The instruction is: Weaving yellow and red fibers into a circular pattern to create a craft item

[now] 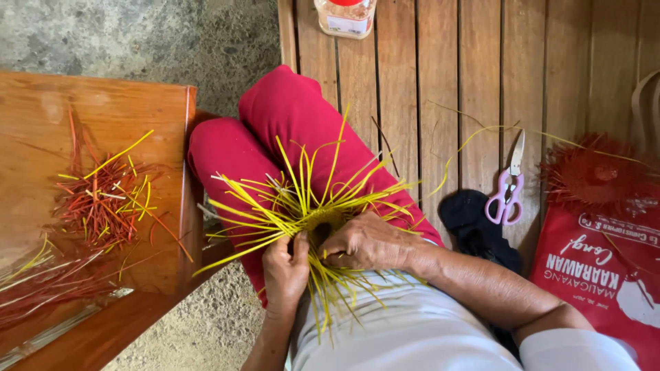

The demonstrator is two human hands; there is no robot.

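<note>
A woven piece of thin yellow strips point(302, 206) rests on my lap over red trousers, its loose ends fanning out in all directions. My left hand point(285, 268) pinches the strips at the piece's lower left edge. My right hand point(368, 244) grips the woven centre from the right, fingers curled around the strips. The middle of the weave is partly hidden by both hands.
A wooden bench point(103, 117) on the left carries a heap of red and yellow strip offcuts point(103, 203). On the plank floor lie purple-handled scissors point(507, 189), a black cloth point(474, 223), a red bag point(598, 268) with a red woven piece point(595, 175), and a jar point(346, 15).
</note>
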